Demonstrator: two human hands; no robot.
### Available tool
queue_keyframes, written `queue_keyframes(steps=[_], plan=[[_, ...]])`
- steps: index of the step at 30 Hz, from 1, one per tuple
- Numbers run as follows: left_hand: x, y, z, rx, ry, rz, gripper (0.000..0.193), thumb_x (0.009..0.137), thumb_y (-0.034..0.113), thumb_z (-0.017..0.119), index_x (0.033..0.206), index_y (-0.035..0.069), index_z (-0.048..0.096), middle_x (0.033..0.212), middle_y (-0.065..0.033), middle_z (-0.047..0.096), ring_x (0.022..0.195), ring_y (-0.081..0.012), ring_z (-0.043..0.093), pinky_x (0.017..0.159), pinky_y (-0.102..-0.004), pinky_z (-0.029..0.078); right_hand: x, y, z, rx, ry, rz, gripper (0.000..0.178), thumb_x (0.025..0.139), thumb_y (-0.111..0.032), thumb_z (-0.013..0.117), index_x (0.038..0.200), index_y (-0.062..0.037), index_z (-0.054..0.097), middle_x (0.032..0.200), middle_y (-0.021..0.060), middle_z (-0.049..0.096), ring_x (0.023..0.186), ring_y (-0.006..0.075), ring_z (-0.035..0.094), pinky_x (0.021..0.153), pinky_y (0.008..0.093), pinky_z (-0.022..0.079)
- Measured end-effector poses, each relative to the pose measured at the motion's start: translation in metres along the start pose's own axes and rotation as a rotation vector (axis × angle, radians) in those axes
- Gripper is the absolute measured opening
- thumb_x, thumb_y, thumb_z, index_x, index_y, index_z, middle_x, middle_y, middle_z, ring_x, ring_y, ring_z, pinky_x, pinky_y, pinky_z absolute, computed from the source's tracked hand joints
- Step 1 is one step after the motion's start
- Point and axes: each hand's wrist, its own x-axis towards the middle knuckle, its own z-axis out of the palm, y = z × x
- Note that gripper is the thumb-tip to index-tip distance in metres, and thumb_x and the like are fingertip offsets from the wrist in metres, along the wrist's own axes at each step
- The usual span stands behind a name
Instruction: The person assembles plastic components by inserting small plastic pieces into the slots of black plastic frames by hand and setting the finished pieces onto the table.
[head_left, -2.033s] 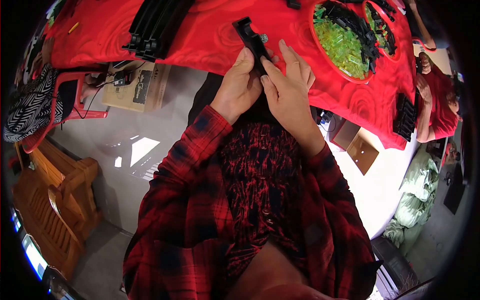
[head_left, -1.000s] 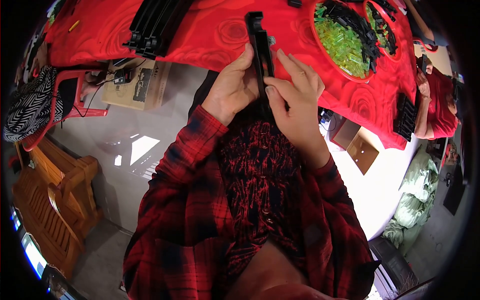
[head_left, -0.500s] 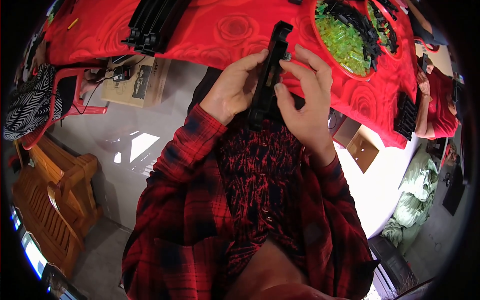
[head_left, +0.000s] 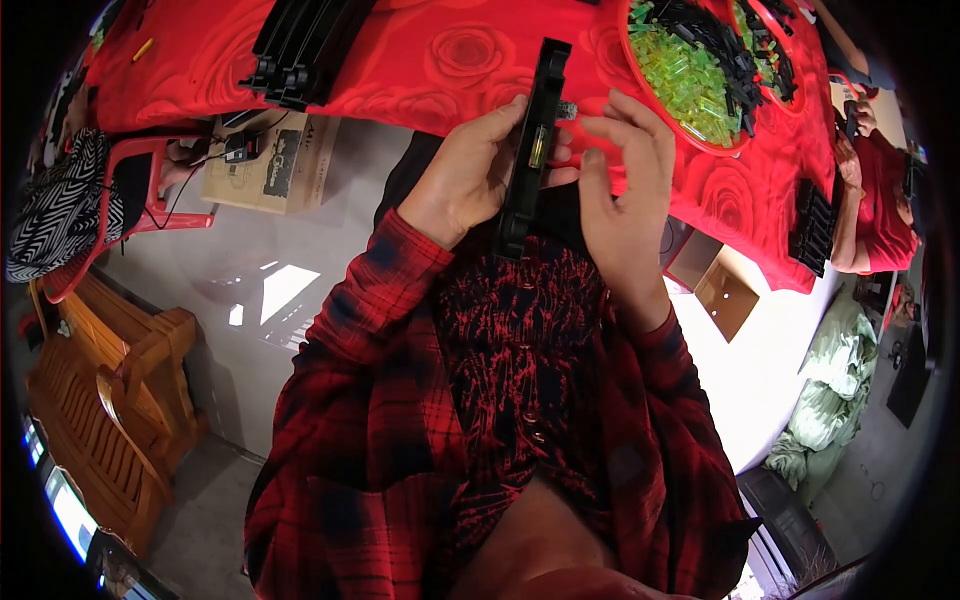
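My left hand [head_left: 460,175] is closed round a black plastic spirit level [head_left: 519,195], which I hold upright in front of my chest, tilted slightly. A yellow-green bubble vial [head_left: 538,148] sits in the slot at its middle. Some of my left fingertips show past the level's right side, beside a small grey speckled bit I cannot make out. To the right of the level, my right hand [head_left: 632,200] is open, thumb and fingers apart, with nothing visible in it.
A red rose-patterned cloth covers the table [head_left: 465,55]. On it lie a stack of black level bodies [head_left: 300,50], a red-rimmed tray [head_left: 715,152] of yellow-green vials and black pieces, and more black parts [head_left: 812,228] at right. A person in red [head_left: 880,200] sits there.
My right hand has drawn back to the right from the level, uncovering the yellow-green vial. The level has turned a little in my left hand.
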Motion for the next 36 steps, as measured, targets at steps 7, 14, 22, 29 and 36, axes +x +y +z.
queue_keyframes(steps=[7,14,22,29,36], plan=[[-0.005,0.005,0.001,0.129,-0.108,-0.114,0.038,0.108,0.031,0.048,0.123,-0.003,0.057,0.102,-0.0155,0.067,0.092,-0.0255,0.069,0.085,-0.0477,0.063,0.013,0.008,-0.012,0.152,-0.014,0.022,0.045,0.082,0.015,0.051,0.119,-0.0062,0.068,0.131,0.0176,0.057,0.120,0.0334,0.056,0.102,0.0413,0.044],[-0.024,0.020,0.014,0.400,-0.138,-0.176,0.043,0.106,0.029,0.054,0.137,-0.001,0.051,0.106,-0.0175,0.068,0.083,-0.0211,0.070,0.068,-0.0360,0.065,0.031,0.021,-0.039,-0.328,-0.285,-0.349,0.046,0.080,0.005,0.062,0.123,-0.0126,0.068,0.126,0.0061,0.064,0.116,0.0285,0.058,0.110,0.0466,0.033],[0.004,0.013,-0.013,0.327,-0.187,0.181,0.074,0.106,0.059,0.023,0.139,-0.002,0.049,0.130,-0.0211,0.062,0.122,-0.0329,0.061,0.102,-0.0457,0.052,0.017,0.016,-0.047,-0.338,-0.308,-0.178,0.028,0.080,-0.015,0.077,0.102,-0.0041,0.064,0.083,0.0108,0.061,0.080,0.0315,0.061,0.080,0.0432,0.044],[0.018,0.007,-0.014,-0.072,-0.308,0.314,0.070,0.103,0.061,0.031,0.130,0.001,0.052,0.121,-0.0128,0.064,0.120,-0.0327,0.057,0.115,-0.0531,0.039,-0.004,-0.002,-0.013,-0.255,-0.247,-0.194,0.033,0.079,-0.027,0.079,0.090,-0.0035,0.058,0.077,0.0125,0.059,0.073,0.0360,0.059,0.068,0.0453,0.046],[0.016,0.004,-0.012,-0.208,-0.290,0.265,0.069,0.100,0.062,0.041,0.122,-0.001,0.056,0.106,-0.0101,0.065,0.113,-0.0302,0.060,0.111,-0.0572,0.043,-0.005,-0.005,-0.003,0.090,-0.248,0.023,0.025,0.090,-0.019,0.072,0.109,-0.0048,0.066,0.091,0.0109,0.068,0.081,0.0273,0.066,0.075,0.0395,0.047]])
